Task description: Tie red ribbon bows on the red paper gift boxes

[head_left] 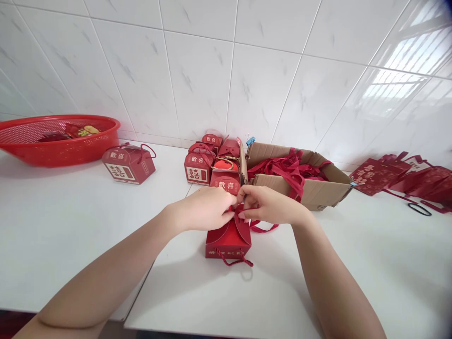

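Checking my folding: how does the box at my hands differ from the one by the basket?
The box at the hands has its top flaps pinched by the left hand and right hand; the box by the basket stands untouched and closed. The box at the hands trails its cord at the front base; the box by the basket has its loop up top. Both are red.

Wall [197, 70]: large glossy white tiles with faint grey veining and thin grey grout lines. It fills the view from 9 through 12 to 3 o'clock.

Window glare [406, 52] on the tiles at 2 o'clock, in bright barred patches. Daylight, soft shadows.

Counter [70, 221]: plain white, in two slabs butting the wall. Seam [133, 301] between the slabs runs from centre towards 7 o'clock.

Dark strip under the front edge at 7 o'clock, too little showing to tell what it is.
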`<state>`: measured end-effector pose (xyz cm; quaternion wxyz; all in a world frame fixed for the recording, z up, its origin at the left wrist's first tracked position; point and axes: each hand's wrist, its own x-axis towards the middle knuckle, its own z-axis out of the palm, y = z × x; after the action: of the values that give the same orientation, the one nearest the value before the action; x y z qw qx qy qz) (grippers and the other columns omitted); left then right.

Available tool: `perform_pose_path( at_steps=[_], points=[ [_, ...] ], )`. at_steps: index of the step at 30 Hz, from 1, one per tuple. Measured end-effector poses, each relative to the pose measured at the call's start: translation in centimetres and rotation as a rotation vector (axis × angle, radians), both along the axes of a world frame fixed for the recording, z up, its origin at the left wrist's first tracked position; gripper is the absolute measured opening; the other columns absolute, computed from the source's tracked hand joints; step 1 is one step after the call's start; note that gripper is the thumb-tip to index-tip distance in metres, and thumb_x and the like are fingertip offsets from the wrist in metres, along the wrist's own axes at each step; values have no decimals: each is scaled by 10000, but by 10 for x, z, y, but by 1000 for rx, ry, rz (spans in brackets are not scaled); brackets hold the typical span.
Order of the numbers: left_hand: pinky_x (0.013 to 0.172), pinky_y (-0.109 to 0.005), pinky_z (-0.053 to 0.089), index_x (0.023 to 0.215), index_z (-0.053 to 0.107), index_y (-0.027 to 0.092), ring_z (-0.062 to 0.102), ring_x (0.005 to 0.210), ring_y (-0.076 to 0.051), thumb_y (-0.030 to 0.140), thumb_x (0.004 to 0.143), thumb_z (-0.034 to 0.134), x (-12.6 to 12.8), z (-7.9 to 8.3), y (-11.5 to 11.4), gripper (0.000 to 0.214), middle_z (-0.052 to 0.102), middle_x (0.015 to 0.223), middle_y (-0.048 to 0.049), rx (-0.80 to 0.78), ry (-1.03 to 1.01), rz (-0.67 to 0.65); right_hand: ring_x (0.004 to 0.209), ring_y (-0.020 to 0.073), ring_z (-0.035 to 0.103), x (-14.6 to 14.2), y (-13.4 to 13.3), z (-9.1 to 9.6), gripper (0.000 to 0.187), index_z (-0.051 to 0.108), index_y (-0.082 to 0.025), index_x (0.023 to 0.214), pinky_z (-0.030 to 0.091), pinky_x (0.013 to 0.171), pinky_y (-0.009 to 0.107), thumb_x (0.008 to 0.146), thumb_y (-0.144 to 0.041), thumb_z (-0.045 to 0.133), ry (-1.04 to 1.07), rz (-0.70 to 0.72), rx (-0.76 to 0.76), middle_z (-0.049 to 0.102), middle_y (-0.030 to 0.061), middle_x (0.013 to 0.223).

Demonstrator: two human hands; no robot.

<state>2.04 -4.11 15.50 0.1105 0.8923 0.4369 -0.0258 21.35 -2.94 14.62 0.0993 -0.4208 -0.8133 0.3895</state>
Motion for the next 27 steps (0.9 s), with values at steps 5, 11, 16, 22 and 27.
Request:
perform_pose_path(
  at_steps=[5, 11, 16, 22, 27],
  points=[
    [501, -264, 307, 736, 516, 180, 500, 558, -151, 251, 878, 392, -1, 2, -1, 201, 579, 657, -24, -65, -26, -2, 688, 129, 577, 1, 0, 0, 162, 466, -212, 883, 408, 546, 254, 796, -288, 579, -2, 1, -5, 625, -5, 802],
    [511, -263, 322, 801, 518, 192, 511, 580, -154, 263, 884, 370, -2, 4, -2, 184, 600, 711, -23, -139, -38, -4, 722, 139, 566, 3, 2, -1, 178, 485, -219, 891, 440, 599, 278, 791, -321, 592, -23, 10, 41, 607, 3, 846],
    [498, -261, 312, 749, 474, 188, 489, 559, -141, 251, 875, 389, -2, 2, -2, 164, 581, 707, -17, -106, -63, -20, 735, 141, 566, 3, 3, -3, 182, 474, -221, 868, 448, 613, 278, 792, -330, 599, -15, 30, 48, 605, -6, 842],
    [479, -261, 301, 688, 468, 185, 456, 534, -130, 224, 840, 418, -2, 0, -1, 164, 569, 678, -10, -102, -126, -23, 760, 153, 583, 3, 3, -2, 153, 502, -222, 896, 469, 648, 295, 796, -299, 589, -18, 34, 49, 613, -4, 848],
    [473, -258, 285, 667, 435, 189, 387, 494, -117, 243, 831, 448, -3, 4, -5, 174, 496, 573, 14, -57, -212, 4, 801, 159, 586, 5, 2, 0, 145, 545, -210, 936, 487, 697, 310, 819, -292, 565, -8, 12, 79, 621, 16, 905]
  ],
)
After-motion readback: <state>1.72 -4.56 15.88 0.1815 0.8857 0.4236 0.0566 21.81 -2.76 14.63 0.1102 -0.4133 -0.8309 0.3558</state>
